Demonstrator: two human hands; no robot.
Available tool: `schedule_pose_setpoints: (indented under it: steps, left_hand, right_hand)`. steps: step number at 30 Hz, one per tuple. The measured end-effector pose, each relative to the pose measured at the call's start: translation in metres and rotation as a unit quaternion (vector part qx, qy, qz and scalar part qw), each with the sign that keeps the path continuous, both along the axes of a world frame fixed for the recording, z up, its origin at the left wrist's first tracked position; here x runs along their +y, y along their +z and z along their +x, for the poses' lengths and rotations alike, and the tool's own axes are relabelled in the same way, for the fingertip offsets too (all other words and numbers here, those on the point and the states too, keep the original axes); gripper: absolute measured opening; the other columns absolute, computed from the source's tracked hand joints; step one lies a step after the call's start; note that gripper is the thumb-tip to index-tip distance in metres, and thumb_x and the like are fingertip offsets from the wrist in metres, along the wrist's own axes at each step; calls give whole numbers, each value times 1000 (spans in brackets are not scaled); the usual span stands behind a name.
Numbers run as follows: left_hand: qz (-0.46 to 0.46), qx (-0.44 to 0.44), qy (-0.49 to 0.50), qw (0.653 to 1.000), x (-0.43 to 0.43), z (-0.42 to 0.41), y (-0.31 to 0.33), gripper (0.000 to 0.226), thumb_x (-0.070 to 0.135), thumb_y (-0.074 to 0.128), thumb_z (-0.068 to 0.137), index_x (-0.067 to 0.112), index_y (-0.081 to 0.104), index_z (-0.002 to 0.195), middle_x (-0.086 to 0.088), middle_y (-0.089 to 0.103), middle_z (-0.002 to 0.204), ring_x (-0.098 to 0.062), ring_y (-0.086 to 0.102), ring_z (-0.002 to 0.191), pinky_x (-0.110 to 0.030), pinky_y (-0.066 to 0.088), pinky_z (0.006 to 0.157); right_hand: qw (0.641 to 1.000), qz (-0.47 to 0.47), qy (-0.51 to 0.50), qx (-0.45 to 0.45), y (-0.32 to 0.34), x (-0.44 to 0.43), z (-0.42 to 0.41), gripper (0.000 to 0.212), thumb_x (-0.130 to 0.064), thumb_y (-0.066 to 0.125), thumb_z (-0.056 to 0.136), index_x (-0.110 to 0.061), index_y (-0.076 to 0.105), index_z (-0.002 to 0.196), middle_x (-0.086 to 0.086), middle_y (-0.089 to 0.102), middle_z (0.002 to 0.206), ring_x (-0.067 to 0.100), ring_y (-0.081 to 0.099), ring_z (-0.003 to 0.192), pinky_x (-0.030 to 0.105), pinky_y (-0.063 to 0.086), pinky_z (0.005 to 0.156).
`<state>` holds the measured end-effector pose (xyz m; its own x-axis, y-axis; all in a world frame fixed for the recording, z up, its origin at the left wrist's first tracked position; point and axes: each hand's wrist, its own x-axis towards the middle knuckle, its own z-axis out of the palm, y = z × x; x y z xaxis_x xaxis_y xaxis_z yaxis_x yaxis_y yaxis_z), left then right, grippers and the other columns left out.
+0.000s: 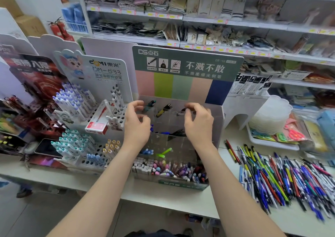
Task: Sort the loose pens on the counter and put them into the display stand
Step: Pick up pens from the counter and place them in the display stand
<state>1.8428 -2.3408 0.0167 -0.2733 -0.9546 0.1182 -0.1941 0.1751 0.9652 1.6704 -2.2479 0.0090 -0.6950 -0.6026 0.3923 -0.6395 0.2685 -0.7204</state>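
The clear tiered display stand with a green header card stands on the white counter in front of me. Both my hands hover over its top tier. My left hand has loosely curled fingers beside a teal-and-black pen and holds nothing. My right hand pinches the end of a dark pen between thumb and forefinger. A yellow-and-black pen leans in the compartment between them. The lower tiers hold several pens. The loose pens lie in a heap on the counter to the right.
A white stand with blue-capped pens and a red pen box stands to the left, with a phone in front of it. A white tray with scissors sits at the back right. Stocked shelves run behind.
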Motion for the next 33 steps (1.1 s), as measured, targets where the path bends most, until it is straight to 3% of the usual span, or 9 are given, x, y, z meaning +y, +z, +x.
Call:
schedule_pose_setpoints:
  steps: [3,7,12,15,20,22,27,30,33]
  left_hand:
    - [-2,-34,-15,999,8,2,-4,31,1,59,97,26,62,115,4,64,112,-8,62,98,-29,55,86]
    - [-18,-104,-84,991,20,2,-13,26,5,59,98,28,66,109,5,64,111,-5,61,96,-13,45,75]
    - [-54,-117,-92,987,24,3,-14,27,5,63,95,28,65,109,6,64,107,-5,62,90,-11,45,74]
    - [-58,-120,-101,986,20,1,-10,27,6,64,95,28,65,111,8,62,108,-4,62,89,-16,47,77]
    - [-84,-125,-91,984,9,-3,-8,29,5,66,95,22,63,119,3,58,114,-1,60,84,-6,43,74]
    - [-85,-119,-77,986,6,-6,-8,32,4,67,94,21,62,122,1,56,116,-4,61,82,-7,43,74]
    - [-138,-124,-71,980,0,-12,-3,40,7,73,94,20,63,131,2,58,116,-3,61,82,-27,51,85]
    - [-202,-136,-94,965,-6,-21,3,47,6,74,95,15,63,140,1,60,121,-9,65,82,-33,56,90]
    - [-255,-165,-122,945,-12,-35,12,48,6,72,97,11,62,144,-4,63,134,-24,67,106,-38,53,101]
  right_hand:
    - [999,-24,0,-45,2,4,2,21,-17,60,105,-22,75,119,-8,73,110,15,61,109,40,55,97]
    - [998,-5,18,-58,3,8,4,26,-17,60,104,-25,71,126,-6,73,116,12,62,111,30,53,99]
    - [1000,-13,7,-21,7,1,4,15,-22,66,103,-23,70,117,-10,72,107,14,61,105,37,52,93]
    - [993,-105,29,-36,23,-3,7,11,-15,57,109,-11,61,118,-2,73,103,7,67,92,19,53,78]
    - [973,-200,34,106,49,-7,10,20,-11,49,112,-5,63,126,5,66,108,20,67,91,26,53,80]
    - [977,-140,47,157,51,-8,5,25,-11,51,111,-9,68,129,6,65,105,19,62,87,25,50,77]
    - [957,230,40,172,40,-16,-8,45,3,51,95,-13,67,135,17,54,114,40,57,97,48,52,84]
    - [933,292,55,203,44,-20,-13,45,9,54,88,-12,66,127,15,66,108,40,62,99,47,55,78]
    - [917,308,65,245,49,-26,-18,49,9,56,86,-20,61,126,10,69,101,40,65,92,42,51,66]
